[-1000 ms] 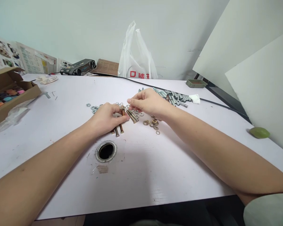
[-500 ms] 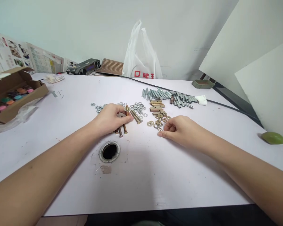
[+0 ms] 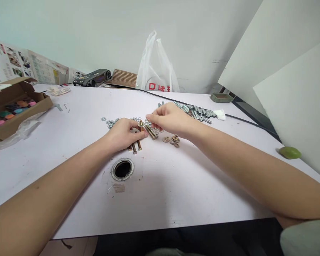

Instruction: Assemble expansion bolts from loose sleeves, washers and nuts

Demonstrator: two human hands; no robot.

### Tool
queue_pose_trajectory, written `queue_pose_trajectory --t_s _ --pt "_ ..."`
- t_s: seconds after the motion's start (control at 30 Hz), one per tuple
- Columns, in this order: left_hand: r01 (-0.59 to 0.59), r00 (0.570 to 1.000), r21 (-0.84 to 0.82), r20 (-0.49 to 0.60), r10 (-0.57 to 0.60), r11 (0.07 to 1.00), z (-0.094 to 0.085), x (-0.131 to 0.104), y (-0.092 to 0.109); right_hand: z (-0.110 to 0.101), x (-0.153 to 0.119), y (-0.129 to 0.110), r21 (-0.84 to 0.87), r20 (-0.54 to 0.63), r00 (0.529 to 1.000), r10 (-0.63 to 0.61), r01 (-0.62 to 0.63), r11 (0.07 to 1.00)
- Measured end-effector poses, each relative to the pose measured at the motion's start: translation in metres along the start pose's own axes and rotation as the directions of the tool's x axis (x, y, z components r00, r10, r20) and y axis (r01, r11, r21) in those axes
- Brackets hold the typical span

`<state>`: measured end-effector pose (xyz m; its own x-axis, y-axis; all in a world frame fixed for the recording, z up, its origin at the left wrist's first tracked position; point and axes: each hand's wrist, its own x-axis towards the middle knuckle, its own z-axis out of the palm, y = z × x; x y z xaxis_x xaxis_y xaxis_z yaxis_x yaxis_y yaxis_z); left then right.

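Upright between the thumb and fingers of my left hand (image 3: 120, 133) is a brass-coloured bolt (image 3: 141, 122) with a washer around its upper part. My right hand (image 3: 172, 119) hovers just right of the bolt's top, fingertips pinched; whatever they hold is too small to make out. Two brass-coloured rods (image 3: 151, 132) lie between the hands. Several bolts (image 3: 134, 148) lie partly under my left hand. Brass-coloured washers (image 3: 173, 139) lie below my right wrist. Silver nuts (image 3: 109, 123) sit behind my left hand, and my right hand partly hides the silver washers (image 3: 156, 132).
Silver metal sleeves (image 3: 200, 113) are piled behind my right forearm. A round hole (image 3: 122, 169) opens in the white table. At the left stands a cardboard box (image 3: 40, 101) of coloured pots; a green fruit (image 3: 290, 152) lies right. A plastic bag (image 3: 157, 71) and black cable (image 3: 170, 99) are behind.
My right hand has moved from the brass-coloured washers up and left to the bolt's top. My left hand still holds the bolt. The view has shifted slightly.
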<state>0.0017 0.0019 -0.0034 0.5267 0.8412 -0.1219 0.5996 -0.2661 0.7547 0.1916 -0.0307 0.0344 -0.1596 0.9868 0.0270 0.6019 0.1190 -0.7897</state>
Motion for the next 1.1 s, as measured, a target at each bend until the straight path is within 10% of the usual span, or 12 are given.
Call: queue_pose_trajectory --t_s 0.77,1.1 --pt "-0.074 0.992 0.142 -0.089 0.088 0.987 -0.003 0.003 -0.002 0.022 0.023 0.009 0.104 0.061 0.998 -0.019 0.012 0.994" --pt "-0.017 1.000 0.008 0.000 0.017 1.000 -0.004 0.002 -0.001 -0.040 -0.001 0.004 -0.228 -0.009 1.000 0.021 -0.023 0.973"
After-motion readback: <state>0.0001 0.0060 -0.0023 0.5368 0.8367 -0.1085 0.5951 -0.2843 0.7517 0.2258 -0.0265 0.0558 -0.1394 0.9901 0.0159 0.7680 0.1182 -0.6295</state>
